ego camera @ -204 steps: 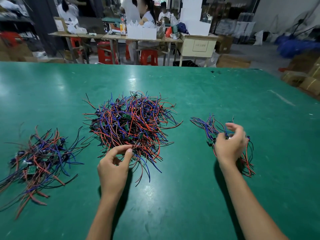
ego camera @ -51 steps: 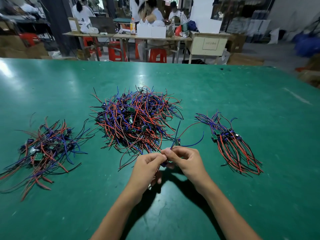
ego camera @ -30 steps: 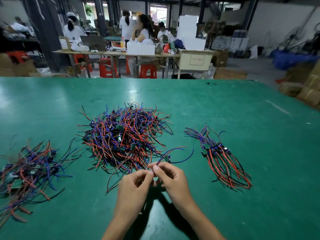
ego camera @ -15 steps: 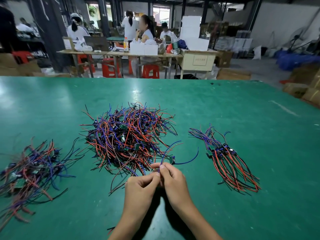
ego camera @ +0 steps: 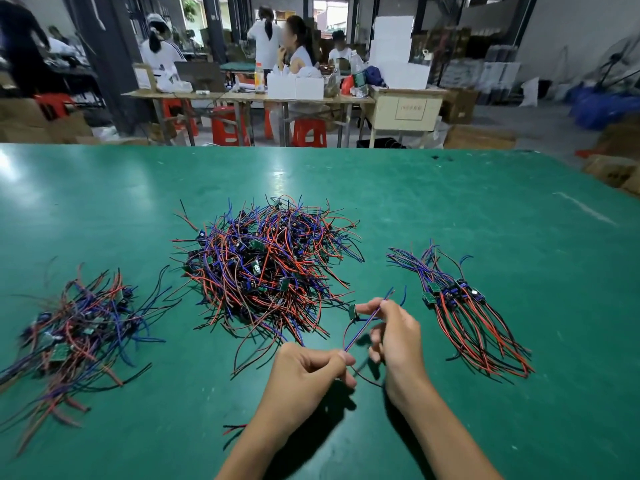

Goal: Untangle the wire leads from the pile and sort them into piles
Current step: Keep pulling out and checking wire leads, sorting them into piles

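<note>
Blue and red wires of one small lead (ego camera: 367, 323) are being stretched between the two hands, just in front of the tangled pile (ego camera: 266, 265), probably to straighten them before sorting. The left hand (ego camera: 304, 379) is pinching the near wire ends between thumb and curled fingers; the right hand (ego camera: 394, 337) is pinching the wires beside the tiny green board. To the right, a combed bundle (ego camera: 464, 313) is lying with its boards lined up, likely where this lead belongs. A looser heap (ego camera: 76, 327) is sitting far left on the green tabletop (ego camera: 450, 202).
</note>
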Motion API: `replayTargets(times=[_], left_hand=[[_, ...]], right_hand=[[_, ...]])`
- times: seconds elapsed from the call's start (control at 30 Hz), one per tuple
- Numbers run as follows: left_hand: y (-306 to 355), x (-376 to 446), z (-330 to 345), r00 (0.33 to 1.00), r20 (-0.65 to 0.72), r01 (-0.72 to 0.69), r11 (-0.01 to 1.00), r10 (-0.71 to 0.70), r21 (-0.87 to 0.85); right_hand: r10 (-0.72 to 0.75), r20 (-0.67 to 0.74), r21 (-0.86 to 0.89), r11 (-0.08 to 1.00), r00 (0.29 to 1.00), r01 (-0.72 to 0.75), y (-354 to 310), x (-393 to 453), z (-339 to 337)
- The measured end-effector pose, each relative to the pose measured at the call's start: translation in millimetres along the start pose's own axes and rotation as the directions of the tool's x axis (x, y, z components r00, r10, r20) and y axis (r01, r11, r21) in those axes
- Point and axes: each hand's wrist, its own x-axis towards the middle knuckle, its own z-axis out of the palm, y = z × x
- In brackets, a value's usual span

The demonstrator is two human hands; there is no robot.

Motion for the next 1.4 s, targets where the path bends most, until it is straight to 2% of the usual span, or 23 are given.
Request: replayTargets(times=[0.07, 0.17, 0.27, 0.33, 0.37, 0.47, 0.57, 0.6, 0.67, 0.7, 0.73, 0.77, 0.83, 0.93, 1.07, 1.13, 1.27, 1.33, 1.4], left_hand=[[4, -1, -4, 0.999, 0.041, -0.014, 0.998, 0.011, 0.057], [9, -4, -9, 0.996, 0.085, -0.026, 0.998, 0.021, 0.061], [8, -7, -13, 0.993, 0.120, -0.022, 0.997, 0.013, 0.075], [10, -8, -12, 0.991, 0.131, -0.012, 0.998, 0.003, 0.067], [11, -7, -11, 0.993, 0.119, -0.005, 0.999, 0.000, 0.050], [14, -6, -8, 1.000, 0.008, 0.017, 0.995, -0.017, -0.096], [21, -3, -7, 0.997, -0.066, 0.020, 0.948, -0.043, -0.317], [23, -3, -8, 0.996, -0.065, 0.030, 0.915, -0.061, -0.402], [25, -2, -11, 0.994, -0.040, 0.060, 0.833, -0.097, -0.549], [25, -2, -13, 0.993, -0.036, 0.066, 0.801, -0.108, -0.595], [25, -3, -15, 0.992, -0.043, 0.067, 0.777, -0.120, -0.625], [25, -3, -17, 0.989, -0.058, 0.064, 0.755, -0.134, -0.652], [26, -4, -20, 0.984, -0.095, 0.041, 0.703, -0.153, -0.710], [28, -3, -21, 0.973, -0.150, -0.009, 0.623, -0.174, -0.782], [24, 1, -19, 0.954, -0.178, -0.005, 0.580, -0.242, -0.815], [22, 2, -19, 0.948, -0.168, 0.013, 0.559, -0.271, -0.829], [17, 2, -14, 0.942, -0.178, 0.040, 0.623, -0.283, -0.781], [14, -1, -10, 0.947, -0.249, -0.020, 0.734, -0.205, -0.678], [15, -5, -6, 0.935, -0.351, -0.138, 0.854, -0.056, -0.502]], right_hand=[[0.061, 0.008, 0.110, 0.992, 0.998, -0.061, -3, 1, -4], [0.190, 0.093, 0.253, 0.945, 0.977, -0.208, -9, 5, -9], [0.355, 0.230, 0.387, 0.821, 0.906, -0.420, -14, 11, -18], [0.378, 0.324, 0.383, 0.786, 0.867, -0.485, -16, 12, -24], [0.350, 0.344, 0.335, 0.821, 0.871, -0.462, -16, 12, -26], [0.158, 0.303, 0.068, 0.980, 0.940, -0.186, -10, 14, -26], [-0.005, 0.337, -0.135, 0.989, 0.941, 0.054, -2, 1, -18], [-0.113, 0.363, -0.261, 0.941, 0.925, 0.217, 2, -5, -16], [-0.298, 0.495, -0.513, 0.659, 0.816, 0.551, 14, -13, -14], [-0.322, 0.576, -0.543, 0.536, 0.751, 0.647, 20, -19, -11], [-0.328, 0.626, -0.526, 0.492, 0.707, 0.694, 23, -24, -7], [-0.330, 0.645, -0.496, 0.505, 0.689, 0.706, 25, -27, -3], [-0.362, 0.634, -0.428, 0.572, 0.683, 0.700, 24, -31, 1], [-0.393, 0.571, -0.367, 0.663, 0.721, 0.652, 19, -33, 3], [-0.349, 0.537, -0.296, 0.774, 0.768, 0.559, 11, -34, 2], [-0.337, 0.504, -0.188, 0.856, 0.795, 0.482, 8, -34, 2], [-0.295, 0.416, -0.060, 0.935, 0.860, 0.350, 3, -35, 5], [-0.179, 0.346, 0.040, 0.984, 0.921, 0.176, 0, -36, 8], [-0.052, 0.307, 0.116, 0.993, 0.950, 0.017, -3, -35, 9]])
